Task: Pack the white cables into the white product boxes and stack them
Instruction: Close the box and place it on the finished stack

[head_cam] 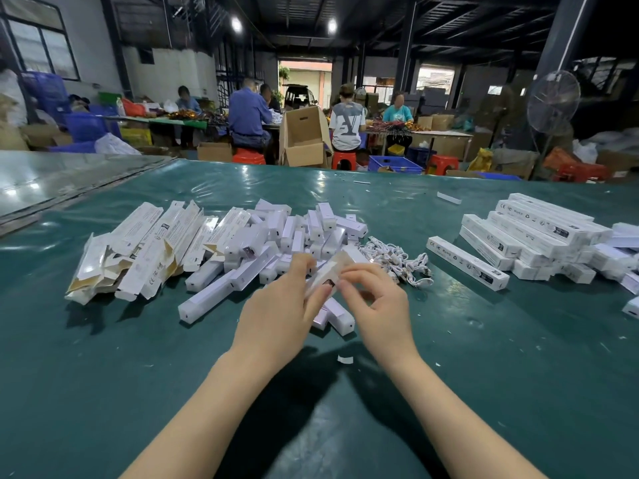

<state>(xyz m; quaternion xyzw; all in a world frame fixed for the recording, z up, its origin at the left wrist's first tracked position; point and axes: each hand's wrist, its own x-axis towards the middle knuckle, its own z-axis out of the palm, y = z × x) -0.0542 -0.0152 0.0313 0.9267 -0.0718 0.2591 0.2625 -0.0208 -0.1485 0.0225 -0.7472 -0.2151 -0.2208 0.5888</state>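
Head view (single, wide) looks forward-down, close over table (103,375).

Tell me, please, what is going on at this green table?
A person is packing. The left hand and right hand both hold one white product box, blurred, above a heap of small white boxes. Loose white cables lie just right of it, flat cartons lie at the left, and closed long boxes are stacked at the right.

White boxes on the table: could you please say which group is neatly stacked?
The right-hand group, its boxes laid parallel in layers; the middle pile is jumbled, the left ones lie flattened.
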